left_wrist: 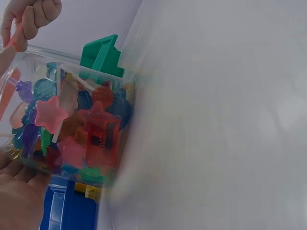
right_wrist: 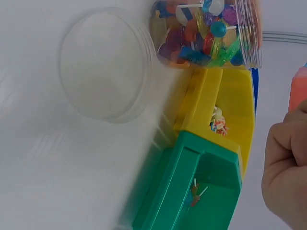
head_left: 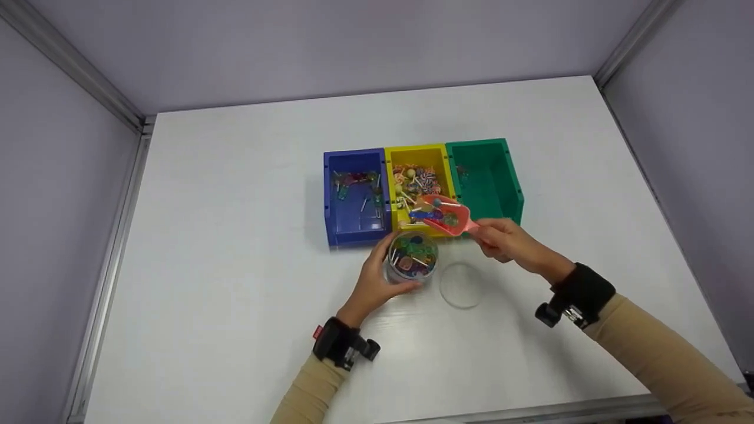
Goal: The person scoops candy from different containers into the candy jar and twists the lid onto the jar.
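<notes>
My left hand (head_left: 372, 282) grips a clear round jar (head_left: 406, 279), thumb on the near side and fingers round the far left. In the left wrist view, translucent coloured pieces (left_wrist: 50, 114), among them stars and lollipop shapes, crowd the jar. My right hand (head_left: 508, 241) holds a pink scoop (head_left: 461, 228) by its handle. Several coloured pieces, one blue, lie in the scoop, which hangs over the front of the yellow bin (head_left: 415, 151), up and right of the jar's open mouth. In the right wrist view, only part of the scoop (right_wrist: 298, 91) shows.
Left of the yellow bin stands a blue bin (head_left: 356, 219) with some sticks and coloured pieces; to its right, a green bin (head_left: 486, 188) holds a few. Striped lollipops (head_left: 427, 181) fill the yellow one. A clear round lid (head_left: 461, 285) lies right of the jar on the white table (head_left: 235, 265).
</notes>
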Tool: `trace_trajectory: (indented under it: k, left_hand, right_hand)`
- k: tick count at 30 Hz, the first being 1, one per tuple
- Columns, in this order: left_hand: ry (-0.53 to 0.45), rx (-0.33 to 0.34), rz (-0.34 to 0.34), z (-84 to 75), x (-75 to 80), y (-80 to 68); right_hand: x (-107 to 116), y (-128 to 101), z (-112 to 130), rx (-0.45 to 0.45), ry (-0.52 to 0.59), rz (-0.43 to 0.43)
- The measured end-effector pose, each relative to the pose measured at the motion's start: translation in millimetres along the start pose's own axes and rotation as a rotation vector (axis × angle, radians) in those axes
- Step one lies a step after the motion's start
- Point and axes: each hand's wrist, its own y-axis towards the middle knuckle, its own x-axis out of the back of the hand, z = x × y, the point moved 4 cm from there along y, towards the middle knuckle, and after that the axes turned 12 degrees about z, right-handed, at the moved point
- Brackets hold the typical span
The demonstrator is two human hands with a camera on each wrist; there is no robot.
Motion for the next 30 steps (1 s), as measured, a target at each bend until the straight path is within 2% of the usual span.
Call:
trace_trajectory:
  k: [5, 9, 20, 30]
  left_hand:
    - [-0.009, 0.034, 0.001, 2.0, 0.7, 0.7]
    - [0.002, 0.026, 0.004, 2.8, 0.8, 0.8]
    - [0.012, 0.040, -0.026, 2.2, 1.0, 0.5]
    - [-0.013, 0.049, -0.038, 2.8, 1.5, 0.5]
  right_hand:
    - [0.9, -5.2, -4.8, 0.018, -0.029, 0.125]
    - [1.7, -7.4, -6.0, 0.021, -0.076, 0.194]
    - [0.2, -2.5, -2.6, -0.176, -0.276, 0.198]
    - [-10.8, 6.5, 15.4, -0.215, -0.386, 0.190]
